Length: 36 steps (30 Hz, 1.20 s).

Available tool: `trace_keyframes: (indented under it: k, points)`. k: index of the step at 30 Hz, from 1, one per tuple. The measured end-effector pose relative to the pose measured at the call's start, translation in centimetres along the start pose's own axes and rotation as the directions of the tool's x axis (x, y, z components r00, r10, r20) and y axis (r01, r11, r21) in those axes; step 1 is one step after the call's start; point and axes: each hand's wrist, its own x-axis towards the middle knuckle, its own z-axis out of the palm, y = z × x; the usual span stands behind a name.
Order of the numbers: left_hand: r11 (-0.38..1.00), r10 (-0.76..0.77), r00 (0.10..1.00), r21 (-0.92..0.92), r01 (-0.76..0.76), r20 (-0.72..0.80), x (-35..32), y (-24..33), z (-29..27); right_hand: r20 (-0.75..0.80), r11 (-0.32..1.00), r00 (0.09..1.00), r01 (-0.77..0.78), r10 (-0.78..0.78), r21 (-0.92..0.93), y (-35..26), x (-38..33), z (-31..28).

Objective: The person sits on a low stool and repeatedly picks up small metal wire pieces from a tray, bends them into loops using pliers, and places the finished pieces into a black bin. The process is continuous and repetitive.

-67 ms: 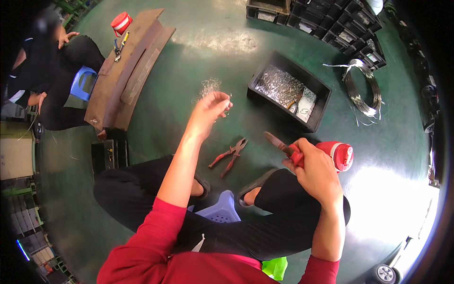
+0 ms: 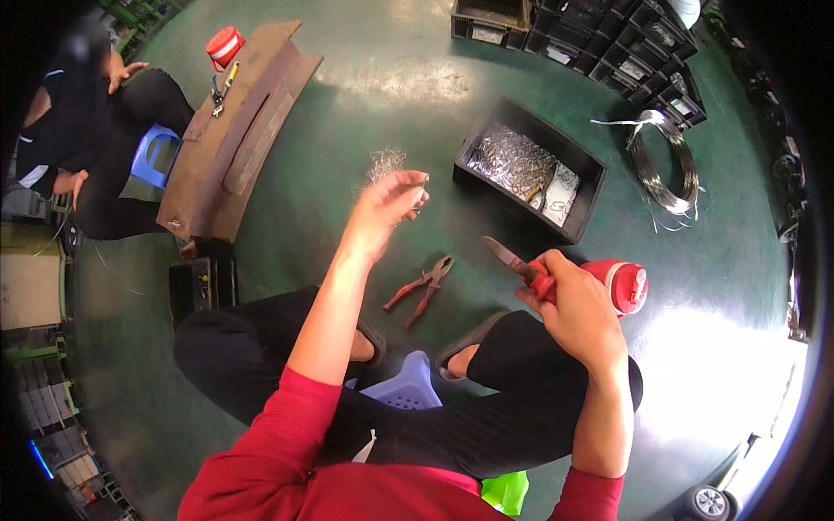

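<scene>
My left hand (image 2: 389, 208) is closed in a pinch on a small piece of shiny metal wire (image 2: 426, 180); its shape is mostly hidden by the fingers. Just beyond that hand, a loose tangle of thin wire pieces (image 2: 387, 160) lies on the green floor. My right hand (image 2: 575, 300) grips red-handled pliers (image 2: 512, 260), seen edge-on, their metal jaws pointing up and left. Between my hands and feet, a second pair of red-handled pliers (image 2: 420, 290) rests on the floor with spread handles. Ahead on the right sits a black bin (image 2: 580, 221) holding many small bent wire pieces (image 2: 512, 161).
A red container (image 2: 618, 286) stands beside my right hand. Coiled wire (image 2: 667, 163) lies at right, below stacked black crates (image 2: 599, 52). Left, a rusty steel beam (image 2: 221, 152) carries yellow-handled pliers (image 2: 226, 87) and a red tub (image 2: 224, 46); another person (image 2: 113, 148) sits behind it.
The jaws of the pliers in my right hand have tipped slightly up and left. My left hand has barely shifted, still pinching the wire piece.
</scene>
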Motion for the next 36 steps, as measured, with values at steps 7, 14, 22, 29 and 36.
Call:
trace_keyframes:
  k: [7, 14, 22, 29, 36]
  points:
    - [0.992, 0.125, 0.990, -0.018, -0.124, 0.072, -5.5, 4.0, 3.2, 0.093, 0.964, 0.994, 0.023, -0.050, 0.263, -0.5, 0.2, 1.3]
    - [0.995, 0.093, 0.983, -0.052, -0.086, 0.159, -7.3, 5.9, 4.0, 0.186, 0.931, 0.981, -0.016, -0.057, 0.365, -1.6, 0.4, 1.1]
    - [0.997, 0.063, 0.978, -0.045, -0.055, 0.199, -8.4, 6.5, 4.0, 0.228, 0.939, 0.972, -0.028, -0.054, 0.344, -2.2, 0.8, 1.5]
    - [0.998, 0.062, 0.979, -0.026, -0.058, 0.195, -8.4, 6.5, 3.9, 0.238, 0.944, 0.970, -0.037, -0.045, 0.329, -2.4, 0.9, 1.7]
    - [0.999, 0.051, 0.974, -0.002, -0.052, 0.219, -8.4, 6.6, 3.6, 0.232, 0.949, 0.970, -0.011, -0.066, 0.315, -2.0, 1.0, 1.9]
